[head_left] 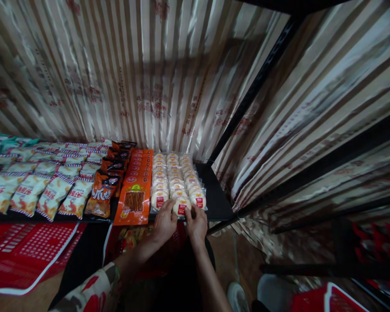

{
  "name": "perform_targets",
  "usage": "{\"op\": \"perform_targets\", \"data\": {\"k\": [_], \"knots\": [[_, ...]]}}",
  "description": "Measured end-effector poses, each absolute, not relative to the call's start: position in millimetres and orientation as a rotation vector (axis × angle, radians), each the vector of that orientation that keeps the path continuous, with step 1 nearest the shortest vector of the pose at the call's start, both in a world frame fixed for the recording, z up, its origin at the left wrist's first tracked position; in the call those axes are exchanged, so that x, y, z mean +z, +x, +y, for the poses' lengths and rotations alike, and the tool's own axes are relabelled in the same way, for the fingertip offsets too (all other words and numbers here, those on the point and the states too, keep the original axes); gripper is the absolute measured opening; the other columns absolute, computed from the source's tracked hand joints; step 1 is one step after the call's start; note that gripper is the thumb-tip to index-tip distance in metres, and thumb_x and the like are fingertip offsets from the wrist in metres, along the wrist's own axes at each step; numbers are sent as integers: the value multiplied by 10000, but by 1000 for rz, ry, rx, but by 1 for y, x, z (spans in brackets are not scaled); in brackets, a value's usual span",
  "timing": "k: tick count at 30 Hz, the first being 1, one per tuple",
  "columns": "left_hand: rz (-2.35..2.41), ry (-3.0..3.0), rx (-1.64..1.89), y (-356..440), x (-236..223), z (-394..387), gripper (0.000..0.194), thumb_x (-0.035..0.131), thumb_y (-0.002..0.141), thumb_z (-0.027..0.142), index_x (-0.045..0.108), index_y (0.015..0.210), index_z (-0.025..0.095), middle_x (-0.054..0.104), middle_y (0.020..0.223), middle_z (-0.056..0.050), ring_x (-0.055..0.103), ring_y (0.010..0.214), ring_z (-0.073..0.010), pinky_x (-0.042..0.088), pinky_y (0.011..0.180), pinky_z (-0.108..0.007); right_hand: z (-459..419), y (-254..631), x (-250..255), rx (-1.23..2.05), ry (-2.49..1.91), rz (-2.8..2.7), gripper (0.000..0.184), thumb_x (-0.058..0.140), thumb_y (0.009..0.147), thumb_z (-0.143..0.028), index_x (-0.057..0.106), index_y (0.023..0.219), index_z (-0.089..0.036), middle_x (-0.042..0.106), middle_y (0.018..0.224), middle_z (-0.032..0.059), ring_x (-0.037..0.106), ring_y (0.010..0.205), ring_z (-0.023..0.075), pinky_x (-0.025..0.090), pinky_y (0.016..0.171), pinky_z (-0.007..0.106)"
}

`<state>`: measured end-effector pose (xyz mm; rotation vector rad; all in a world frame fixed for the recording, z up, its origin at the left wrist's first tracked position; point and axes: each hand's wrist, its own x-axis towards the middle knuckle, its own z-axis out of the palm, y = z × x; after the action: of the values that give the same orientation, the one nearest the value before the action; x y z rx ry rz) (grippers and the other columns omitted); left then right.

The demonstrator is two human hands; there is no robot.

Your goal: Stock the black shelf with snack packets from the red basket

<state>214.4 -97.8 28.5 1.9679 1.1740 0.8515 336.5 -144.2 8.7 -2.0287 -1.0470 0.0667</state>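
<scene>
Between my two hands is a round, pale packaged cake in clear wrap with a red label. My left hand grips its left edge, and my right hand pinches its right edge. It sits at the front of the middle column of several similar wrapped cakes, laid overlapping on a black shelf. Directly left of these lies an orange snack packet with brown sticks showing through its window. Dark orange-and-black snack bags stand beside that packet.
Rows of white snack bags fill the shelf's left part. Red baskets sit below the front edge. A black metal post rises at the shelf's right end, before striped curtain-like sheeting. A shoe shows on the floor.
</scene>
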Motion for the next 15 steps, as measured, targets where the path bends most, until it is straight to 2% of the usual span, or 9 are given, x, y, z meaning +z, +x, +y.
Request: {"op": "perform_targets", "data": {"k": [3,8,15], "knots": [[1216,1998,820,218,20,-92,457,401,730,99,528,1167,135,539,1231,-87,460,1176,-193,346,1047,-366,-139,336,9,37,-2085,-1067,453,421,809,-475,622,1020,-128,612,962,139,539,875,242,412,813,360],[1206,2041,793,219,12,-88,481,387,731,86,503,1197,116,516,1264,-106,437,1204,-196,333,1056,-376,-133,332,10,106,-2080,-1036,471,391,822,-478,592,1062,-127,581,1019,144,559,748,196,444,723,316],[1116,2134,827,215,15,-96,481,344,749,59,492,1200,137,447,1326,-104,381,1250,-196,342,1051,-402,-136,327,2,67,-2053,-1032,495,420,816,-448,483,1206,-150,514,1137,149,574,825,203,468,714,316]]}}
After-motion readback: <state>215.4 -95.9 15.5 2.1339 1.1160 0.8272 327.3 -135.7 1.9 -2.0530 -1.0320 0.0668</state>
